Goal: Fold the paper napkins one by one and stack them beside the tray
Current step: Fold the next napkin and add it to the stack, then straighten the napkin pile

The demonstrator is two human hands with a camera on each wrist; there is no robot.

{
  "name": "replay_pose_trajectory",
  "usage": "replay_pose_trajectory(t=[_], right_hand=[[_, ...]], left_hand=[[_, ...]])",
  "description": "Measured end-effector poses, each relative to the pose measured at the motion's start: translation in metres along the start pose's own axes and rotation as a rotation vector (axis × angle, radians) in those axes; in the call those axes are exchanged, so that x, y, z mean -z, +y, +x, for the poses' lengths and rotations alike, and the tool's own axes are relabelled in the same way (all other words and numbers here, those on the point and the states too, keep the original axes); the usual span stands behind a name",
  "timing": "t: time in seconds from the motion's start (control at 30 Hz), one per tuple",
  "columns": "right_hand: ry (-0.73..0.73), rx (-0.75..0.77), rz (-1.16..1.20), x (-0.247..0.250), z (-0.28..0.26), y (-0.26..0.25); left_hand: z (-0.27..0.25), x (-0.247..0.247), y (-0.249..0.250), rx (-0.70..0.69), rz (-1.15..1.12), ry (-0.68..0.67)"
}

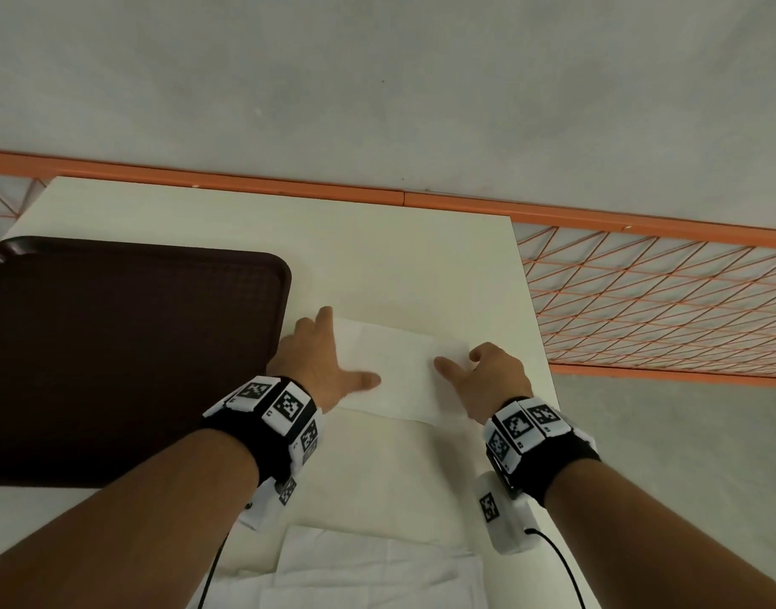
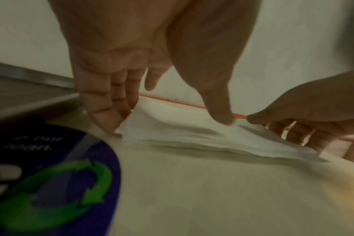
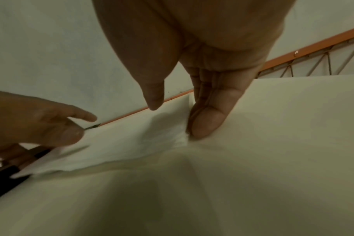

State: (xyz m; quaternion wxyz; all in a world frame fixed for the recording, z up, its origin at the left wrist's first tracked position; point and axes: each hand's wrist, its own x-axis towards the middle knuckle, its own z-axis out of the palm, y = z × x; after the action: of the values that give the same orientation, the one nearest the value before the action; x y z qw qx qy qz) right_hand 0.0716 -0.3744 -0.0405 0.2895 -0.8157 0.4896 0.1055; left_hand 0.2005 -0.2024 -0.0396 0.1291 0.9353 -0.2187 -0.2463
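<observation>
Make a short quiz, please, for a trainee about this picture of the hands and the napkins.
1. True or false: the tray holds napkins.
2. The folded napkins lie on which side of the tray? A) its right B) its left C) on it
3. Fill in: the left hand and right hand both touch the ____ napkins, not the loose napkins near the body.

Key: 1 false; 2 A; 3 folded.

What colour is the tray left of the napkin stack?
Dark brown tray with a fine textured surface; clearest in the head view.
</observation>
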Motion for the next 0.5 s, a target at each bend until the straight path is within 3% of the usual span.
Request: replay_pose_trajectory(t=[0.07, 0.17, 0.3, 0.5], right_hand=[[0.028, 0.054, -0.093, 0.002, -0.006, -0.002], [-0.007, 0.259, -0.239, 0.004, -0.01, -0.002], [-0.201, 0.411, -0.43, -0.002, -0.007, -0.003], [-0.192, 0.44, -0.461, -0.005, -0.002, -0.007]], left_hand=[[-0.002, 0.001, 0.002, -0.067, 0.186, -0.104], [0.001, 0.006, 0.005, -0.153, 0.421, -0.193], [0.01, 0.012, 0.005, -0.196, 0.461, -0.269], [0.009, 0.016, 0.004, -0.2, 0.461, -0.28]])
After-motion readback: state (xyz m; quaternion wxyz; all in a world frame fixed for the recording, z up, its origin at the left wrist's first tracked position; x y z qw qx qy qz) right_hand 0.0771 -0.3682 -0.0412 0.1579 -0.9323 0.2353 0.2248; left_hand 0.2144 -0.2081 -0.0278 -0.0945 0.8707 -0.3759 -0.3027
